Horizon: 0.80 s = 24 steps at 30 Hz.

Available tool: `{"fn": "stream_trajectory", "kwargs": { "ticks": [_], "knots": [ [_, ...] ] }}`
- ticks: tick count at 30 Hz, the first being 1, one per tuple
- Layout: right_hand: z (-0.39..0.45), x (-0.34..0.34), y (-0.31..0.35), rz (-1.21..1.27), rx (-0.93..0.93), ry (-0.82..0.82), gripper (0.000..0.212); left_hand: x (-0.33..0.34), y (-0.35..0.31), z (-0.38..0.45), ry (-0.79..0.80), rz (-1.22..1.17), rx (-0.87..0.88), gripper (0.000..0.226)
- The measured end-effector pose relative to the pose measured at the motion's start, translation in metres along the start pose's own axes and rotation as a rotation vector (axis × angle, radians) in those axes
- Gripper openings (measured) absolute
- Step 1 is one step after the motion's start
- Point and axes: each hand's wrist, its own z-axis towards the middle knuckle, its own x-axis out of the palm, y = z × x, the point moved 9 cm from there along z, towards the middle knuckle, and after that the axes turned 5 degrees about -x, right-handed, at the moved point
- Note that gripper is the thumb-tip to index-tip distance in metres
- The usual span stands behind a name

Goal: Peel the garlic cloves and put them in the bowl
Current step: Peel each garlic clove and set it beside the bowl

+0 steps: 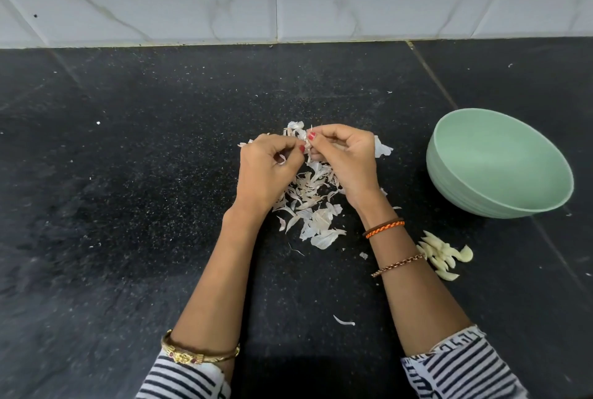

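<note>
L hand (268,170) & R hand (345,158) both pinch garlic clove (308,145) — prob. upright, mostly hidden.

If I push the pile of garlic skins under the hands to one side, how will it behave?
The garlic skins look thin and curled, so probably very light and floppy. They lie loose and scattered on the dark counter, so a push would likely spread them rather than move them together. Stray flakes may well drift away.

Above a heap of skins (309,203) on the black counter (128,174), the left hand (268,170) and right hand (345,158) pinch 1 clove (308,145) between their fingertips, with peeled cloves (444,257) lying near the green bowl (500,164).
</note>
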Motion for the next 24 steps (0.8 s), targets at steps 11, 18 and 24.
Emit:
{"fn": "stream_trajectory", "kwargs": {
  "ticks": [11, 18, 24],
  "knots": [
    [0.002, 0.001, -0.002, -0.129, -0.028, 0.052, 0.016, 0.001, 0.006, -0.001, 0.045, -0.056, -0.099, 0.017],
    [0.003, 0.001, 0.004, -0.161, -0.132, 0.037, 0.019, 0.003, 0.01, -0.003, 0.012, -0.071, -0.14, 0.011],
    [0.001, 0.001, 0.01, -0.179, -0.235, 0.009, 0.022, 0.003, 0.015, -0.004, -0.026, -0.152, -0.224, 0.018]
  ]
}}
